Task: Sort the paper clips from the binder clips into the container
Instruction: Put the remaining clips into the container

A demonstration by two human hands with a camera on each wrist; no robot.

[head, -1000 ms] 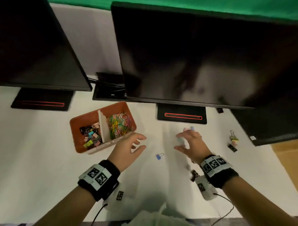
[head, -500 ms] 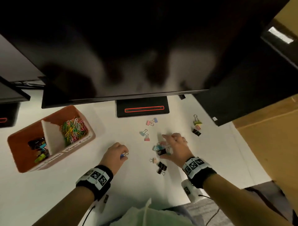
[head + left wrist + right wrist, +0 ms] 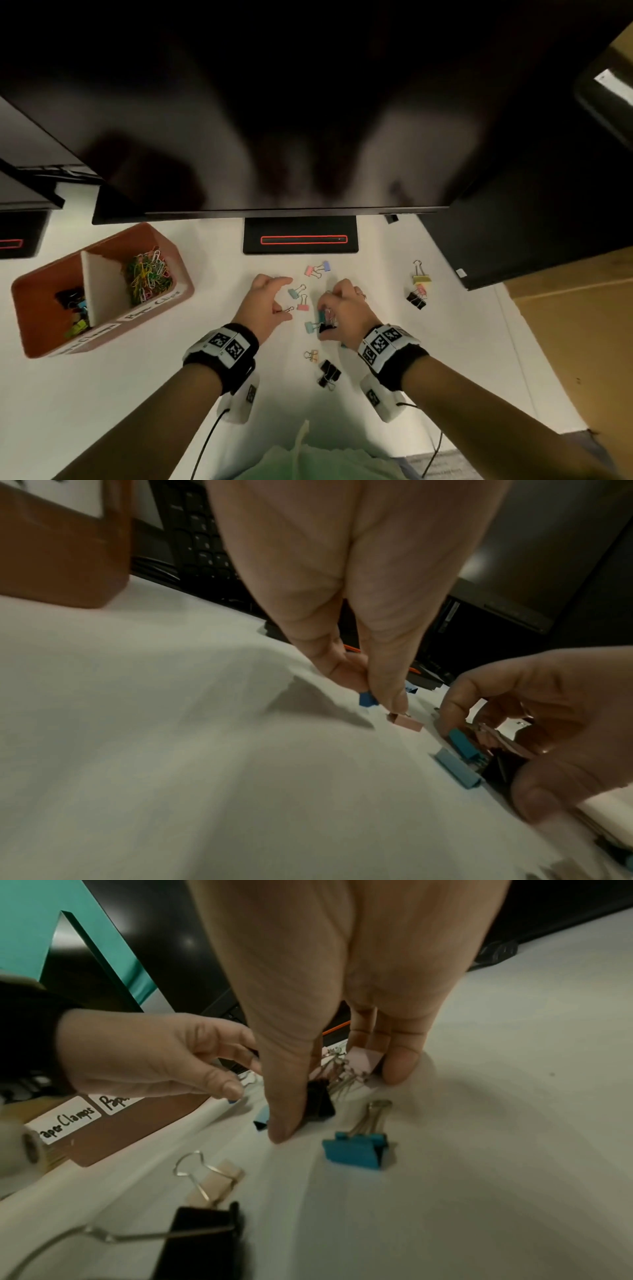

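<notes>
An orange container (image 3: pixel 176 270) stands at the left, with binder clips (image 3: pixel 73 308) in its left half and paper clips (image 3: pixel 147 277) in its right half. My left hand (image 3: pixel 279 298) pinches a small blue binder clip (image 3: pixel 368 699) just above the table, beside a pink clip (image 3: pixel 405 722). My right hand (image 3: pixel 329 311) grips a bunch of binder clips: the thumb is on a black one (image 3: pixel 320 1099) and the fingers are round a pink one (image 3: pixel 365 1057). Loose binder clips lie around both hands.
More clips lie near: a pink and lavender pair (image 3: pixel 317 269), a beige one (image 3: pixel 312 355), a black one (image 3: pixel 329 373), and a yellow (image 3: pixel 421 278) and black (image 3: pixel 417 299) pair to the right. A monitor stand (image 3: pixel 300 236) sits behind, with the screen overhanging. The table edge (image 3: pixel 534 342) runs along the right.
My left hand took the blue clip off the table and has carried it forward to the loose clips. My right hand has closed round a bunch of them.
</notes>
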